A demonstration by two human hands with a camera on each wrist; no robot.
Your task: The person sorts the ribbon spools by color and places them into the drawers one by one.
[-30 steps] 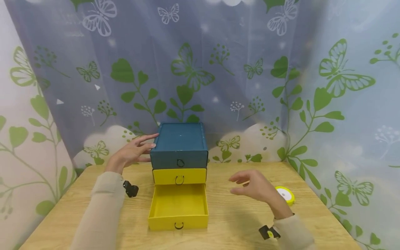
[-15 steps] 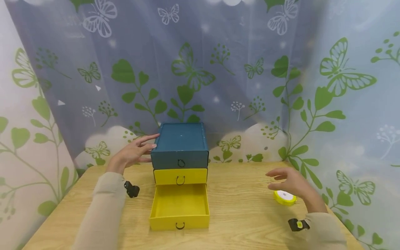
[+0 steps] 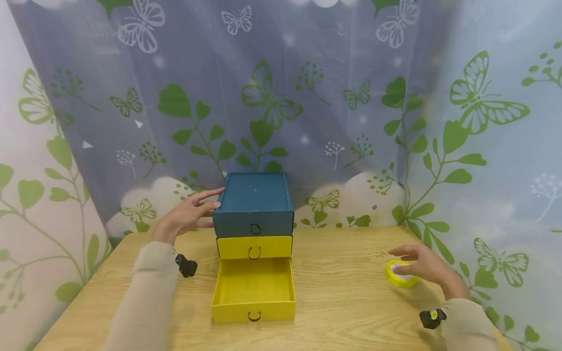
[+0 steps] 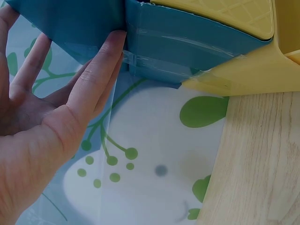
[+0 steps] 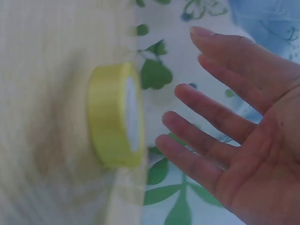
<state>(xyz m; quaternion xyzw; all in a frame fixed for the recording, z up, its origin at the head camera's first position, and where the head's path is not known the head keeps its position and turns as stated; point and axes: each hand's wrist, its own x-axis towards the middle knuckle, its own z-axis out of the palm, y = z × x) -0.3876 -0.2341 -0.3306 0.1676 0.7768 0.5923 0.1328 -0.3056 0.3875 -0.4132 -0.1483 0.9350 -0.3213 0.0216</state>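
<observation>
A small drawer cabinet (image 3: pixel 254 192) with a blue top stands at the back middle of the table. Its lowest yellow drawer (image 3: pixel 253 312) is pulled far out and holds nothing; the yellow drawer (image 3: pixel 254 247) above it sticks out slightly. My left hand (image 3: pixel 186 214) rests its spread fingertips on the cabinet's left side, as the left wrist view also shows. On the right, a yellow roll of tape (image 5: pixel 112 115) lies flat on the table. Over it hovers my right hand (image 3: pixel 428 265), fingers loosely extended and holding nothing; in the right wrist view a gap separates fingertips and roll.
The wooden table (image 3: pixel 342 292) meets a printed curtain (image 3: pixel 333 122) right behind the cabinet. Another curtain side (image 3: pixel 500 161) runs along the table's right edge, near the tape. Black ring pulls (image 3: pixel 254 252) hang on the drawer fronts.
My right hand has moved right, from beside the cabinet to over the tape roll, and lowered a little. The left hand stays at the cabinet's side; the drawers look unchanged.
</observation>
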